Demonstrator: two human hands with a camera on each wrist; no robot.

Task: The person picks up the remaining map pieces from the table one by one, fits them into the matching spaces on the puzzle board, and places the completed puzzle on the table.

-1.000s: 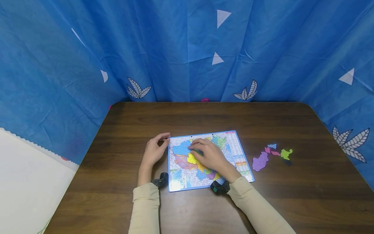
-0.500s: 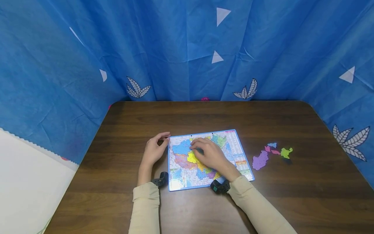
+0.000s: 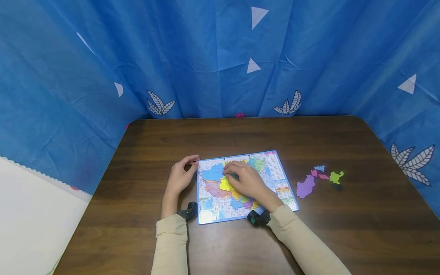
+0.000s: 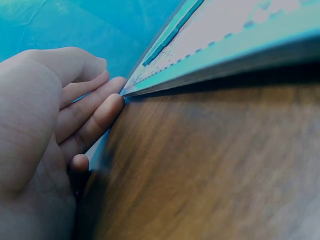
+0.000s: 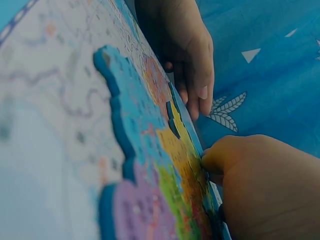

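A map puzzle board with a blue rim lies on the table, its middle filled with coloured pieces. My left hand is at its far left corner; in the left wrist view the extended fingers touch that corner. Over the board, my right hand has bent fingers, thumb and fingertips close together by the blue piece and the yellow piece. Whether a piece is pinched there is hidden. The right wrist view shows a purple piece and a light blue piece standing above the board surface.
Right of the board lie several loose pieces: a purple one, a green one, a small blue one and pink ones. The brown table ends at a blue curtain.
The view has shifted slightly. My right fingertips have moved a little to the right over the board since the first frame; the left hand stays at the corner. The loose pieces have not moved.
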